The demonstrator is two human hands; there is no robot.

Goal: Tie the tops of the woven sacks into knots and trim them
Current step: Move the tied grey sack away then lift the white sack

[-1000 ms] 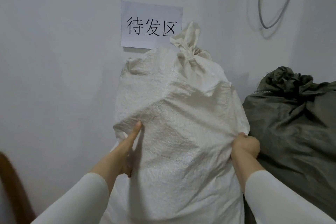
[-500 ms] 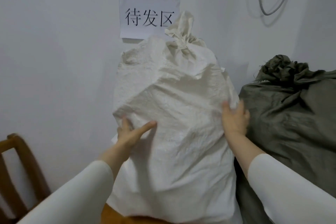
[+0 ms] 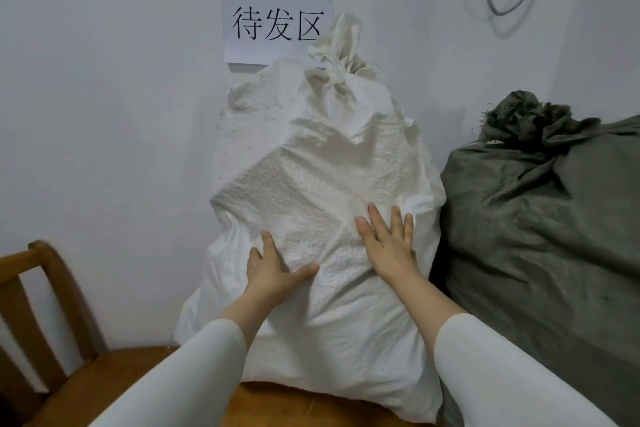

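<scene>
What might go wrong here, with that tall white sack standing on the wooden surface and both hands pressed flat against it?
1. The tall white woven sack stands upright on the brown wooden surface. The left hand and right hand press flat on it without gripping, so it may tip forward or slide if it shifts.
2. Its knotted top overlaps the white paper wall sign, so shoving the sack might scrape or tear the sign.

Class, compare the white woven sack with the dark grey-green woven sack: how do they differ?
Knot tail: upright on the white woven sack, bunched low on the dark grey-green woven sack. The left hand and right hand press the white sack; neither touches the grey-green one. Both are tied shut.
</scene>
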